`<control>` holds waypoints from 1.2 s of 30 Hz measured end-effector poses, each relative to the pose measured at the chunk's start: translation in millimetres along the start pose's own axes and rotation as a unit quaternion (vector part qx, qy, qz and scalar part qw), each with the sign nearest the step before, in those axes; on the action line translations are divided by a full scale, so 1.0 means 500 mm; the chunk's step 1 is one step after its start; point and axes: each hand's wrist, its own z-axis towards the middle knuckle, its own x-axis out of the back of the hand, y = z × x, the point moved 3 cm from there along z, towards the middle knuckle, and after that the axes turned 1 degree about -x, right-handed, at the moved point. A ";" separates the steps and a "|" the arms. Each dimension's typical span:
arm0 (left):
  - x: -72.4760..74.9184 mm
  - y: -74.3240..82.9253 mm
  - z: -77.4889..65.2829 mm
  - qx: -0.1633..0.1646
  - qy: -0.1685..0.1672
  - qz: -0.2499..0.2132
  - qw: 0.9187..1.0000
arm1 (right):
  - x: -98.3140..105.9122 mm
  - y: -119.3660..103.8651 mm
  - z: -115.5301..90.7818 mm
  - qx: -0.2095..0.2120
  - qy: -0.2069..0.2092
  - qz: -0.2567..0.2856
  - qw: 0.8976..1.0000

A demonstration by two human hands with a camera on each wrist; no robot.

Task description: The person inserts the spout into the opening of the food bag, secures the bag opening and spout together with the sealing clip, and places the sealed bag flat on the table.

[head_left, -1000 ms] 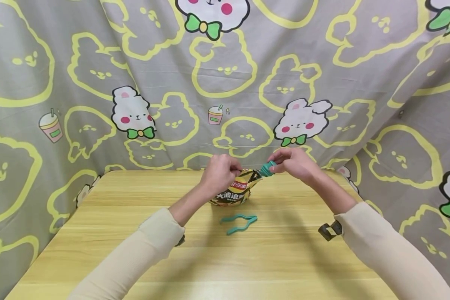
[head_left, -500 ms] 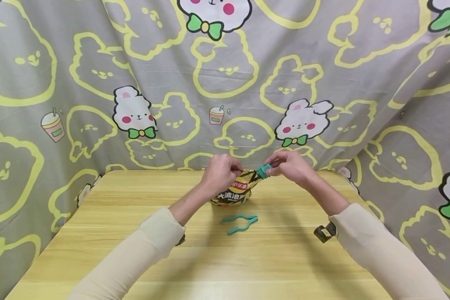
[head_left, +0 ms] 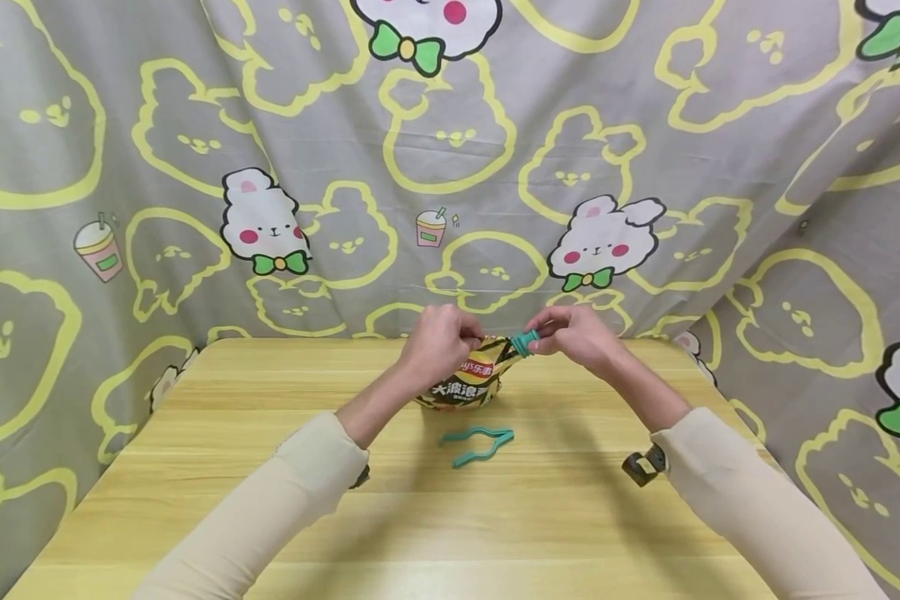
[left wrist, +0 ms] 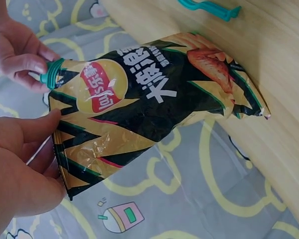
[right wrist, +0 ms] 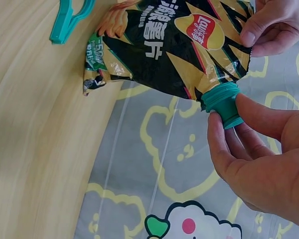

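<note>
Chip bag (left wrist: 152,109) | Lay's 乐事, 大波浪 | teal spout (right wrist: 223,102) at corner

two hands (head_left: 441,350) (head_left: 579,337), two sleeves (head_left: 255,508) (head_left: 765,500), one chip bag (left wrist: 144,94), one teal collar (right wrist: 222,103), one clip (left wrist: 213,8), one table (head_left: 450,533)

From the head view, we lose the upper left of the snack bag (head_left: 471,385) behind the left hand (head_left: 439,343), including the start of the logo, and the smallest print is too tiny for us to read. Fingers (right wrist: 219,144) of the right hand (right wrist: 271,154) cover part of the teal cap (right wrist: 224,99); we cannot tell how far the bag's corner runs inside. Both wrist views cut the teal tongs (left wrist: 212,8) at the top. We see both sleeves, left (head_left: 270,500) and right (head_left: 757,500), run off the bottom edge, and a rabbit print (head_left: 435,21) lose its top.
</note>
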 end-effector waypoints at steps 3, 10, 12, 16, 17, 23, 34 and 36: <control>0.001 0.000 0.000 0.001 -0.002 -0.003 1.000 | -0.001 0.002 0.001 0.002 -0.002 0.003 1.000; 0.002 -0.002 0.000 0.002 -0.005 -0.005 1.000 | -0.003 -0.004 0.002 0.003 0.003 -0.013 1.000; 0.003 -0.002 -0.001 0.003 -0.006 -0.009 1.000 | -0.004 -0.008 0.002 0.004 0.005 -0.018 1.000; 0.005 0.000 -0.002 0.003 -0.007 -0.009 1.000 | -0.007 -0.012 0.004 0.007 0.007 -0.025 1.000; 0.005 0.000 -0.002 0.003 -0.007 -0.008 1.000 | -0.008 -0.012 0.004 0.010 0.007 -0.027 1.000; 0.006 -0.001 -0.001 0.006 -0.009 -0.012 1.000 | -0.014 -0.012 0.004 0.012 0.005 -0.015 1.000; 0.002 -0.001 0.005 0.015 -0.015 -0.009 1.000 | -0.017 -0.010 0.005 0.014 0.000 -0.024 1.000; 0.002 -0.001 0.005 0.018 -0.015 -0.014 1.000 | -0.017 -0.010 0.006 0.015 0.001 -0.031 0.999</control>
